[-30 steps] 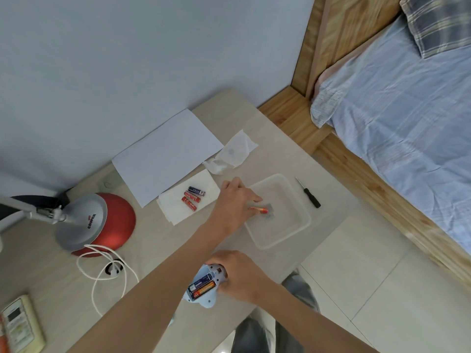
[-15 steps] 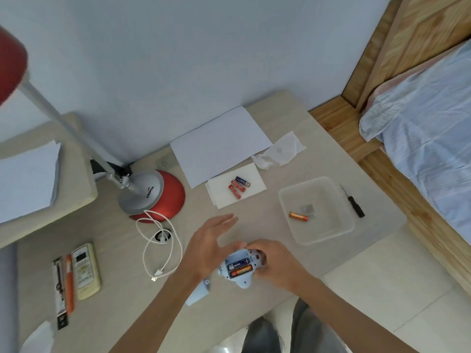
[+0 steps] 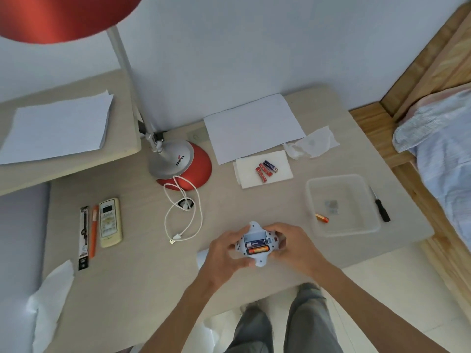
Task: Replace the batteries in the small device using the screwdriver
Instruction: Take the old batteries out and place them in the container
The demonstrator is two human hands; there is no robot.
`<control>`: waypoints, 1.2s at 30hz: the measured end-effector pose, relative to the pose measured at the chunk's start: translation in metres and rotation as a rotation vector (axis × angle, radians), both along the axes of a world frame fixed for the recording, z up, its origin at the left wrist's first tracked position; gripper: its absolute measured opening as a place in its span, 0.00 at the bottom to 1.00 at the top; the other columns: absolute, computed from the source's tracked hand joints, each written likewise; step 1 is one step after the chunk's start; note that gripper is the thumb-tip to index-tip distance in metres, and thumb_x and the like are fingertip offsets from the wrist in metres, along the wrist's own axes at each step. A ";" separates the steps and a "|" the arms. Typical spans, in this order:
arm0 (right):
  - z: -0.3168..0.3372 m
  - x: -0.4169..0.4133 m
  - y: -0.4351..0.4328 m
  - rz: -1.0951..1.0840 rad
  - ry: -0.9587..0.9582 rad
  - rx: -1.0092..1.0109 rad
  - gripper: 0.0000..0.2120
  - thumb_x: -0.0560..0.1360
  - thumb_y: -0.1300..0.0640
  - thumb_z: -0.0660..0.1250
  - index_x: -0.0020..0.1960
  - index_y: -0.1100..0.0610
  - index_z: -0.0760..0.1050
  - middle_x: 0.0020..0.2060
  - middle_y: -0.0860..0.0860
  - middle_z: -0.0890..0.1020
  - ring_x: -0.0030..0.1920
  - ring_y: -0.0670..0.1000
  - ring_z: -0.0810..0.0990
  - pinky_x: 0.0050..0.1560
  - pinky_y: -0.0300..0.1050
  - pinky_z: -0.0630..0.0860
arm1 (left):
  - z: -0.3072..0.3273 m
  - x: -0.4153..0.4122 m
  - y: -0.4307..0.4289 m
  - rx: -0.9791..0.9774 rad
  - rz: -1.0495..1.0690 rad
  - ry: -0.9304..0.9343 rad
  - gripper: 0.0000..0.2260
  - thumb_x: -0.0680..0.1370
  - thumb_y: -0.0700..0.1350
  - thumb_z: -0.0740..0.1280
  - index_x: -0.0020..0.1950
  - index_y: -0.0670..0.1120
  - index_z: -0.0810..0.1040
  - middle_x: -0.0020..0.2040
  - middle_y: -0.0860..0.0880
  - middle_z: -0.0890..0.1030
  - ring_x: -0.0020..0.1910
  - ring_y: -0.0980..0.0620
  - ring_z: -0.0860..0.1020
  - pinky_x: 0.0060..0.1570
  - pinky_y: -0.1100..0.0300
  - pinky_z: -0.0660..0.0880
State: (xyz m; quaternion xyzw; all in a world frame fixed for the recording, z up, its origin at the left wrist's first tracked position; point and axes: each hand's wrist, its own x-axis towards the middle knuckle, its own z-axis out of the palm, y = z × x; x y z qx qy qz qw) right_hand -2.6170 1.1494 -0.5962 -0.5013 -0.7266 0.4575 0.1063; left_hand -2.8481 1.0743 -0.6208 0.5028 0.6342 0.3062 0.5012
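1. Both hands grasp the small device [image 3: 256, 244] at the near middle of the desk [image 3: 142, 276]. The left hand [image 3: 224, 253] curls round its left side and the right hand [image 3: 293, 248] round its right side.
2. The device is pale blue, with its battery compartment open and facing up. Two batteries lie in it side by side, a dark one [image 3: 256, 242] farther and an orange one [image 3: 258, 250] nearer.
3. The screwdriver [image 3: 381, 208] lies on the desk just beside the right wall of a clear plastic container [image 3: 336, 177], well apart from both hands.
4. Inside the container, a loose orange battery [image 3: 322, 218] lies near its left wall, with small grey pieces [image 3: 331, 207] near the middle.
5. Three spare batteries [image 3: 266, 168], two red and one dark blue, lie together on a white napkin [image 3: 254, 180], farther off than the device.
6. To the left are a red lamp base [image 3: 183, 164], a white cable [image 3: 183, 215] and a remote control [image 3: 110, 222].
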 end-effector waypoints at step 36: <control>0.031 -0.021 0.055 1.096 -0.602 0.544 0.37 0.77 0.51 0.75 0.81 0.49 0.61 0.72 0.54 0.69 0.58 0.56 0.79 0.52 0.52 0.83 | 0.005 0.006 0.009 -0.169 0.212 -0.355 0.35 0.62 0.27 0.84 0.66 0.47 0.85 0.58 0.48 0.89 0.56 0.49 0.87 0.55 0.56 0.84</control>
